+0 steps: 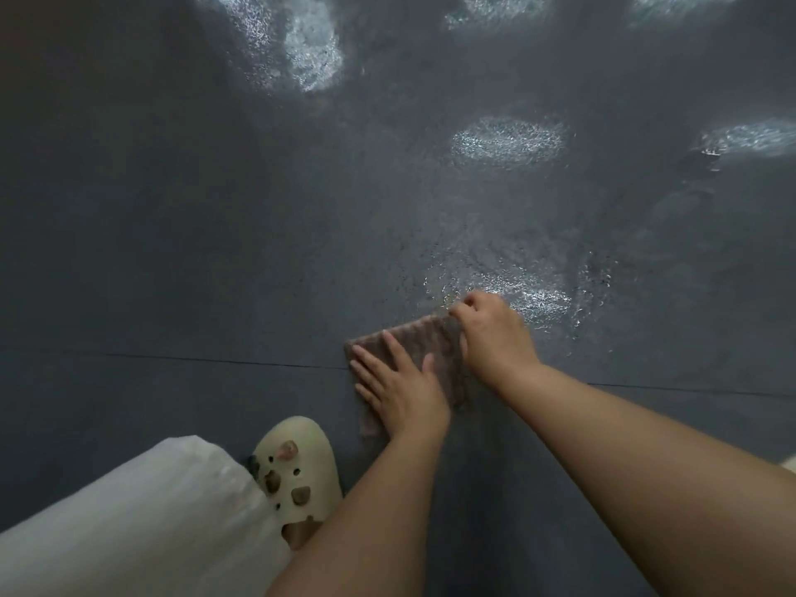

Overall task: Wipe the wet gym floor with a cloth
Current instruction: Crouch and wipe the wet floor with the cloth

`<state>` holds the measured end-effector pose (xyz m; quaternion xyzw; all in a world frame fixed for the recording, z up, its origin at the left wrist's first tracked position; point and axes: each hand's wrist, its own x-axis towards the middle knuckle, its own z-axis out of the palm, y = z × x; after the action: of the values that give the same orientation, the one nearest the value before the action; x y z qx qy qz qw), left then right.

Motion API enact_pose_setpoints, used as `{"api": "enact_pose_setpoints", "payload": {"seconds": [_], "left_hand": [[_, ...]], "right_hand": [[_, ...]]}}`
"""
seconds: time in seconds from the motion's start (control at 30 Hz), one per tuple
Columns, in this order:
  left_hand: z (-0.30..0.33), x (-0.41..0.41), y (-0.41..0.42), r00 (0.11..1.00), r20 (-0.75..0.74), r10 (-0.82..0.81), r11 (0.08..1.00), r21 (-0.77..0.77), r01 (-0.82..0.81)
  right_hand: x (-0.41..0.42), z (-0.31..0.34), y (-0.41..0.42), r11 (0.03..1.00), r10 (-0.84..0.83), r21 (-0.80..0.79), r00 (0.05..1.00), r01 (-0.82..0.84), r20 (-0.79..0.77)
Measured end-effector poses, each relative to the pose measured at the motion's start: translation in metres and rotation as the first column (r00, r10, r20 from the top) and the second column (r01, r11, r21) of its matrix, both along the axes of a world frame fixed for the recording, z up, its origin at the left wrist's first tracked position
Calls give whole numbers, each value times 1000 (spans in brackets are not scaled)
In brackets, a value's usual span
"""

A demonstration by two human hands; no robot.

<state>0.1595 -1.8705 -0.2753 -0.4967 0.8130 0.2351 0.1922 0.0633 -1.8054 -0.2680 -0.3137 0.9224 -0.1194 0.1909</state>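
Note:
A brownish-pink textured cloth [424,342] lies flat on the dark grey gym floor [172,234]. My left hand [398,383] presses on its near left part with straight, spread fingers. My right hand [491,333] grips the cloth's far right edge, fingers curled over it. A shiny wet patch [530,295] glistens on the floor just beyond and to the right of the cloth.
More wet patches shine farther off: one in the middle [508,140], one at the far left [301,45], one at the right edge [749,137]. My cream clog [297,471] and pale trouser leg [129,519] are at the lower left. A floor seam [215,359] runs across.

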Motion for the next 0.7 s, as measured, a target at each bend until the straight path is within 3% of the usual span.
{"api": "enact_pose_setpoints", "payload": {"seconds": [0.17, 0.27, 0.37, 0.43, 0.6, 0.7], "left_hand": [[-26, -31, 2, 993, 50, 106, 993, -65, -103], [-33, -48, -32, 999, 32, -37, 985, -167, 42], [-38, -69, -80, 972, 39, -230, 946, -227, 232], [-37, -82, -98, 962, 48, -268, 932, -240, 272], [-34, -79, -72, 937, 56, -344, 902, -257, 346], [-41, -56, -27, 837, 46, -546, 786, -317, 530]], "right_hand": [[-9, -16, 11, 983, -177, 41, 980, 181, -94], [-17, -26, 19, 969, -209, 105, 970, 222, -121], [-22, -35, 29, 957, -266, 76, 949, 282, -172], [-26, -40, 37, 940, -321, 60, 928, 337, -190], [-35, -45, 49, 928, -369, -21, 909, 372, -193], [-36, -49, 53, 930, -368, -74, 904, 360, -217]]}}
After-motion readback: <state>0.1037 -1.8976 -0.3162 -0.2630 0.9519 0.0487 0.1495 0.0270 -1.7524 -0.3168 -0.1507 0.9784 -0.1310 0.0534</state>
